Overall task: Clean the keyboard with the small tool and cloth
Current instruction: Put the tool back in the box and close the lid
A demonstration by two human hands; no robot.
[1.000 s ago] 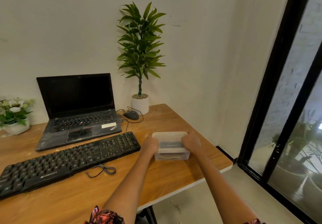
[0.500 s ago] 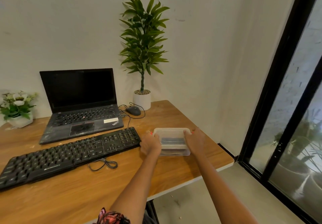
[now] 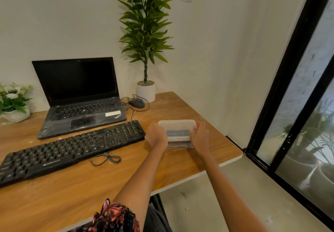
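Observation:
A black keyboard lies slanted across the wooden desk, its cable coiled in front of it. To its right stands a clear plastic box with a lid; something dark shows through its wall. My left hand grips the box's left side and my right hand grips its right side. A small red bit shows at the box's far right corner. I see neither the small tool nor the cloth in the open.
An open black laptop sits behind the keyboard, with a wired mouse and a tall potted plant to its right. A small flower pot stands at the far left. The desk's right edge ends near a glass door.
Both hands have stayed on the box's sides. The view has shifted a little, and my right hand's fingers now reach further along the box's right end.

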